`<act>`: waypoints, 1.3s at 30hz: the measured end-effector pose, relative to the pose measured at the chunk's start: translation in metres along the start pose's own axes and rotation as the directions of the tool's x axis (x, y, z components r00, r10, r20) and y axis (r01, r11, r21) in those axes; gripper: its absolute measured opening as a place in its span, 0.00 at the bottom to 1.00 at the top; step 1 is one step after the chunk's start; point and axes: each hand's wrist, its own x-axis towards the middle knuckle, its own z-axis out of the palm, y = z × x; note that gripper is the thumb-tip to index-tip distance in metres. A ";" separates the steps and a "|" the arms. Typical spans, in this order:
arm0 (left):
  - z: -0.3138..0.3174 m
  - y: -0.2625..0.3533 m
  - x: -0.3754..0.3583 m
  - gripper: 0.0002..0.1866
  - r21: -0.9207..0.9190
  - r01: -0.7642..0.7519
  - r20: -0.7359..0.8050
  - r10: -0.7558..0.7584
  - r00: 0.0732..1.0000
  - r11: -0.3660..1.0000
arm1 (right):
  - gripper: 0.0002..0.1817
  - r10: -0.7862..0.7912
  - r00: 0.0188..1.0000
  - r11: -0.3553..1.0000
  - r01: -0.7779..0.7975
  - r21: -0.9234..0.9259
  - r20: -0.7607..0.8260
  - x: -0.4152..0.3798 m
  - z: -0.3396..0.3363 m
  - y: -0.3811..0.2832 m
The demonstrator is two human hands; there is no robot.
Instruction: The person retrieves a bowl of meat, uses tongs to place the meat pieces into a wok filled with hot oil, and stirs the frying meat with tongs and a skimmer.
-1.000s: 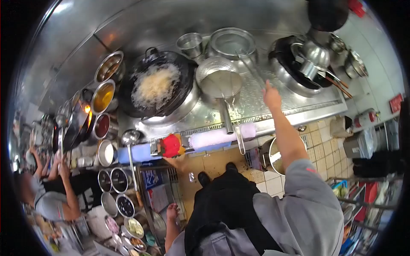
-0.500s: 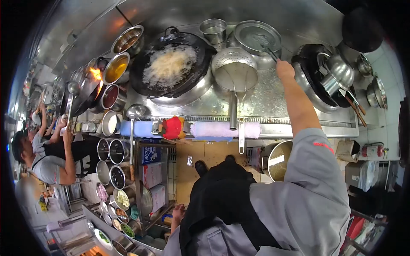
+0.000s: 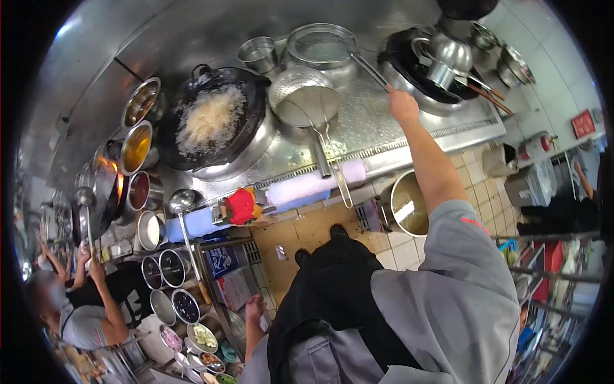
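Note:
Metal tongs [image 3: 368, 69] are gripped in my right hand [image 3: 403, 106], which is stretched out over the steel stove top. Their far end is at the right rim of a round steel pot [image 3: 322, 27] holding clear liquid. My left hand [image 3: 254, 309] hangs low beside my apron, fingers curled, with nothing visible in it. Left of the pot, pale food [image 3: 211, 120] bubbles in oil in a black wok [image 3: 256, 96]. Between wok and tongs, a perforated ladle and wire strainer [image 3: 307, 105] rest over a container.
Another wok [image 3: 390, 54] on the right holds steel ladles. A long-handled ladle [image 3: 184, 200] lies by the front ledge with its towels [image 3: 316, 182]. Pots of sauces and ingredients [image 3: 171, 267] line the left, where a co-worker [image 3: 96, 320] stands near flames. A large pot [image 3: 412, 201] stands below the stove's edge.
The view has turned, shifting the stove up and left. My right hand has drawn the tongs from the middle of the pot toward its right rim. My left hand stays low.

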 end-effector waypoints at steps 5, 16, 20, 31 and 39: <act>-0.011 0.034 0.028 0.13 0.159 0.013 0.044 -0.021 0.999 0.987 | 0.15 0.042 0.998 0.998 -0.044 0.042 0.047 -0.116 -0.014 0.029; -0.025 0.073 0.050 0.17 0.512 0.006 0.138 -0.089 0.986 0.859 | 0.30 0.181 0.969 0.983 -0.178 -0.038 0.170 -0.296 0.015 0.037; -0.027 0.080 0.046 0.17 0.475 -0.008 0.094 -0.042 0.995 0.880 | 0.29 0.246 0.945 0.968 -0.250 -0.005 0.217 -0.301 0.032 0.038; 0.010 0.046 0.055 0.15 0.368 -0.120 0.230 0.034 0.973 0.922 | 0.28 0.232 0.928 0.972 -0.230 -0.043 0.291 -0.285 0.029 0.041; 0.029 0.053 0.011 0.13 0.545 -0.105 0.166 0.016 0.986 0.832 | 0.25 0.214 0.950 0.977 -0.210 -0.040 0.226 -0.268 0.030 0.059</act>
